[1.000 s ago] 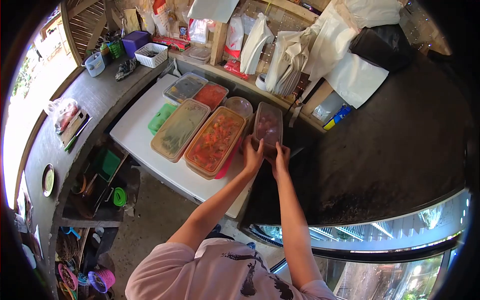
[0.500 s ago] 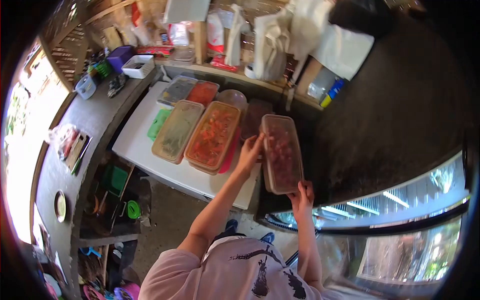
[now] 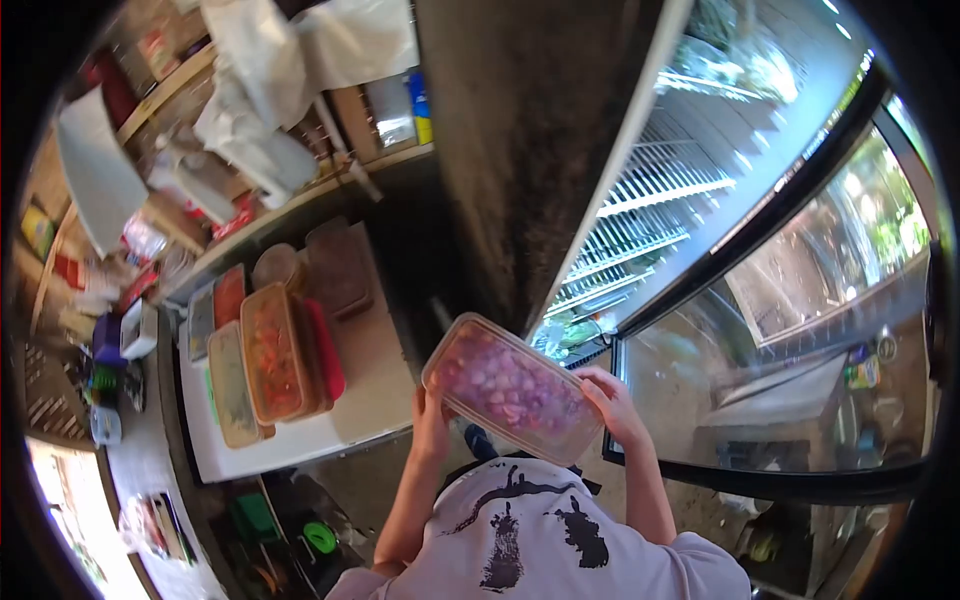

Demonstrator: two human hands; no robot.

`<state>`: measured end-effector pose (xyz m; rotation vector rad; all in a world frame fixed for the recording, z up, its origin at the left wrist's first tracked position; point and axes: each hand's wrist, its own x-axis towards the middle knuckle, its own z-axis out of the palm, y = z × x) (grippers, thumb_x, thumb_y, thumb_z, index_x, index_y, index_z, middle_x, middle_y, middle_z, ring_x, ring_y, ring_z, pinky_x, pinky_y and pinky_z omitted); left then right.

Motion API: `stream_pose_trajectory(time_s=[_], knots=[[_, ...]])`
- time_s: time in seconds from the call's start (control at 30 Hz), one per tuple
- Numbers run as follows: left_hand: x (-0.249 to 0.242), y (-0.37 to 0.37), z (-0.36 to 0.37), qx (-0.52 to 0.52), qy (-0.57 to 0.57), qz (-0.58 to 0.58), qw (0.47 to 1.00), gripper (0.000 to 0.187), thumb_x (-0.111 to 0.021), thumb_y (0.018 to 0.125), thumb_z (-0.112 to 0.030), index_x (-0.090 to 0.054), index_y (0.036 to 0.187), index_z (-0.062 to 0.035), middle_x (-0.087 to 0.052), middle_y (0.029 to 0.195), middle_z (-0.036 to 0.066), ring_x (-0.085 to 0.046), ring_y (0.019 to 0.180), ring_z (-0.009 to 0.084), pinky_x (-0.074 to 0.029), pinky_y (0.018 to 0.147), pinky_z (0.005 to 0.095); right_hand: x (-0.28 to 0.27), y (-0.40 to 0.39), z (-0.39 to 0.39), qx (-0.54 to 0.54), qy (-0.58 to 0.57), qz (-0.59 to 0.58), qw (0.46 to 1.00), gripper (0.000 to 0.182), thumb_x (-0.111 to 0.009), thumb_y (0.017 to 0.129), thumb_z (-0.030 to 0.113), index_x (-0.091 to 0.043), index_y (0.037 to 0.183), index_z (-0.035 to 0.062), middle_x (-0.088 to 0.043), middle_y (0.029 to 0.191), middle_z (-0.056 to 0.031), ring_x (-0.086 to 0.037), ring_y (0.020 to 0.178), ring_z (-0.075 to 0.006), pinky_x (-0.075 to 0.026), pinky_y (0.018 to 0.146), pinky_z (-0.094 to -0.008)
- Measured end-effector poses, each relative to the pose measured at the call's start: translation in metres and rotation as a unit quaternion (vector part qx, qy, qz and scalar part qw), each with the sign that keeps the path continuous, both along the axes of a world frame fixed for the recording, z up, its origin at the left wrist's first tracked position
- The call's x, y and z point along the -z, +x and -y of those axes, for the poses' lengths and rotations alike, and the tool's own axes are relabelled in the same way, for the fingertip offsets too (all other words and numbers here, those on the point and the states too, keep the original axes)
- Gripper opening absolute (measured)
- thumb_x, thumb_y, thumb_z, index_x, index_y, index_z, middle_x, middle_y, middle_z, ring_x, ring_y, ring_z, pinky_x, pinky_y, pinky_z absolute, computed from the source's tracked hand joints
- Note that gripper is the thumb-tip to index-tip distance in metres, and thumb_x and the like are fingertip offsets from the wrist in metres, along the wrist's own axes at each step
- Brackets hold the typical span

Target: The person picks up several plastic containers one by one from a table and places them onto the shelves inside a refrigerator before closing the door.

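I hold a clear lidded plastic container of purple-pink chopped pieces (image 3: 510, 388) in both hands, in front of my chest. My left hand (image 3: 432, 418) grips its near-left end and my right hand (image 3: 610, 398) grips its right end. The container is tilted and lifted off the white table (image 3: 370, 370). It is close to the open glass door (image 3: 800, 330) of a fridge with wire shelves (image 3: 650, 210).
On the white table stand several lidded containers, among them an orange-filled one (image 3: 272, 355) and a pale one (image 3: 232, 385). A dark counter top (image 3: 520, 130) lies beside the fridge. White bags (image 3: 270, 90) hang at the back shelf. Green items (image 3: 320, 538) lie on the floor.
I have lifted the container of purple pieces off the table's right end and turned right with it toward the open fridge. The view has swung round with me.
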<state>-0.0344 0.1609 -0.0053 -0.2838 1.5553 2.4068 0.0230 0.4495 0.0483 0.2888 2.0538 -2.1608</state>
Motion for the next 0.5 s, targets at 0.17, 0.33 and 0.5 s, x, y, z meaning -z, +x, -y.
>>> stream_pose_trajectory(time_s=[0.17, 0.33, 0.5], knots=[[-0.002, 0.019, -0.054, 0.081, -0.011, 0.030, 0.996, 0.048, -0.054, 0.097, -0.042, -0.052, 0.126, -0.0036, -0.062, 0.111, 0.006, -0.063, 0.096, 0.0148, -0.054, 0.080, 0.0295, 0.008, 0.039, -0.050, 0.025, 0.008, 0.038, 0.999, 0.030, -0.061, 0.095, 0.024, -0.065, 0.112, 0.0002, -0.064, 0.096, -0.0014, -0.055, 0.092, -0.0103, -0.044, 0.083, -0.0260], [-0.008, 0.013, -0.109, 0.144, -0.022, 0.038, 0.989, 0.041, -0.054, 0.098, -0.037, -0.053, 0.123, -0.0053, -0.061, 0.112, 0.005, -0.062, 0.096, 0.0134, -0.054, 0.081, 0.0309, 0.030, 0.064, -0.094, 0.102, -0.003, 0.036, 0.994, 0.027, -0.062, 0.094, 0.024, -0.065, 0.110, 0.0016, -0.062, 0.091, 0.0004, -0.054, 0.085, -0.0070, -0.043, 0.076, -0.0232], [-0.016, -0.017, -0.165, 0.183, -0.021, 0.037, 0.982, 0.039, -0.052, 0.099, -0.036, -0.052, 0.125, -0.0074, -0.060, 0.109, 0.003, -0.062, 0.094, 0.0115, -0.054, 0.081, 0.0301, 0.038, 0.052, -0.129, 0.164, -0.039, 0.019, 0.985, 0.027, -0.061, 0.096, 0.023, -0.064, 0.113, 0.0021, -0.062, 0.093, 0.0000, -0.054, 0.084, -0.0059, -0.043, 0.073, -0.0213]])
